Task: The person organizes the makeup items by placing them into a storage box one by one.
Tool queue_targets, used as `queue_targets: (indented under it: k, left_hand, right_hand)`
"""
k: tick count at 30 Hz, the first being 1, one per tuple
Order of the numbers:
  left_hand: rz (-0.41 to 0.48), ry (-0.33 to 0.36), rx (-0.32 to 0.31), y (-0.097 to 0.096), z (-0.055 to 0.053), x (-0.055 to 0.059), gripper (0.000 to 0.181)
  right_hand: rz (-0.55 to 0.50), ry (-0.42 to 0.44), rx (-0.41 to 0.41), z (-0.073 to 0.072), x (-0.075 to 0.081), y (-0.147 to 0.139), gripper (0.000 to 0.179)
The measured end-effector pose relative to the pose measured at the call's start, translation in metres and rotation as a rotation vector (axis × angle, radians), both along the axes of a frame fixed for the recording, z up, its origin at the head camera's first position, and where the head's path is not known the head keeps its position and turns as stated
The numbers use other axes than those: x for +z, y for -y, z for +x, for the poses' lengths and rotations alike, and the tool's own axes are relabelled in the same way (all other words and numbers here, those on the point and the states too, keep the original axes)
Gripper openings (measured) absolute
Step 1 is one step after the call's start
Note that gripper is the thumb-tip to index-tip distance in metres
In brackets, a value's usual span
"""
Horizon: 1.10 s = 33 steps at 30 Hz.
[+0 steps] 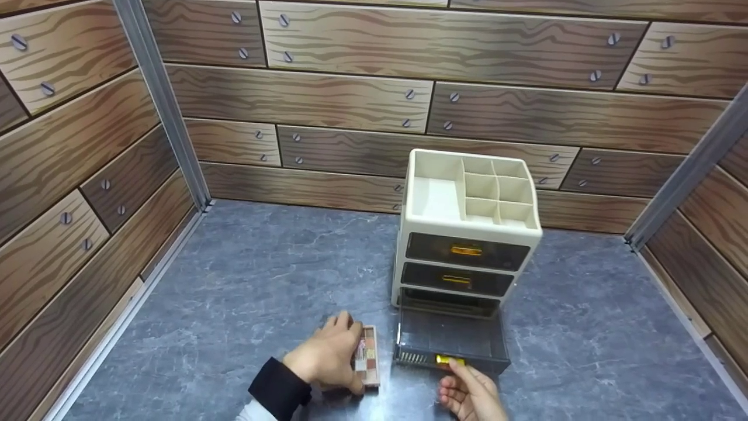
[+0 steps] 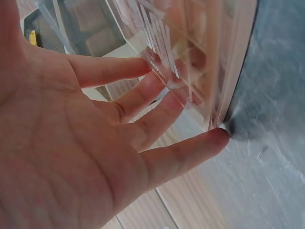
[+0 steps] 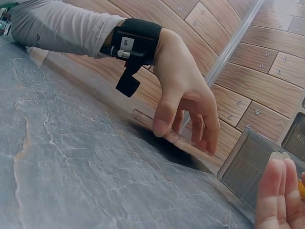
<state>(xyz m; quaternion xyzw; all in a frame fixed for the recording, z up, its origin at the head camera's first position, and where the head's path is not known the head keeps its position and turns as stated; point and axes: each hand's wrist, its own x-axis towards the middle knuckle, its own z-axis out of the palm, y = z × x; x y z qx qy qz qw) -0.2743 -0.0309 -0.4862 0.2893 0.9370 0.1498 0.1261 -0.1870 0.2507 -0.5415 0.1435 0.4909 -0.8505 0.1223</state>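
Observation:
My left hand [image 1: 334, 352] grips a flat eyeshadow palette [image 1: 370, 356] by its edges, thumb at the near side and fingers at the far side. The palette has a clear lid [image 2: 164, 43] over brown, cream and reddish squares; in the right wrist view it tilts just above the tabletop. To its right, a white desk organizer [image 1: 473, 229] has its dark, see-through bottom drawer [image 1: 453, 330] pulled out. My right hand [image 1: 474, 393] pinches the drawer's yellow handle [image 1: 447, 360], thumb on top and the other fingers curled below.
Two more dark drawers with amber handles, the upper drawer [image 1: 432, 248] and middle drawer [image 1: 423, 276], are closed. Open compartments [image 1: 435, 196] top the organizer. Wood-patterned walls [image 1: 345, 96] enclose the grey marbled tabletop [image 1: 263, 263] at the back and both sides.

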Motion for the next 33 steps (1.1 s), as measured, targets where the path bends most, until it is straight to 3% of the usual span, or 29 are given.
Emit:
queue_targets:
  k: [11, 24, 33]
  left_hand:
    - [0.12, 0.041, 0.043, 0.01, -0.003, 0.007, 0.111]
    - [0.244, -0.026, 0.044, 0.017, -0.004, 0.016, 0.1]
    - [0.317, -0.095, 0.01, 0.011, 0.002, 0.033, 0.083]
  right_hand:
    - [0.006, -0.008, -0.01, 0.001, 0.001, 0.002, 0.029]
    - [-0.002, 0.008, -0.017, 0.002, 0.0, 0.002, 0.029]
    - [-0.008, 0.009, -0.036, 0.002, 0.0, 0.003, 0.027]
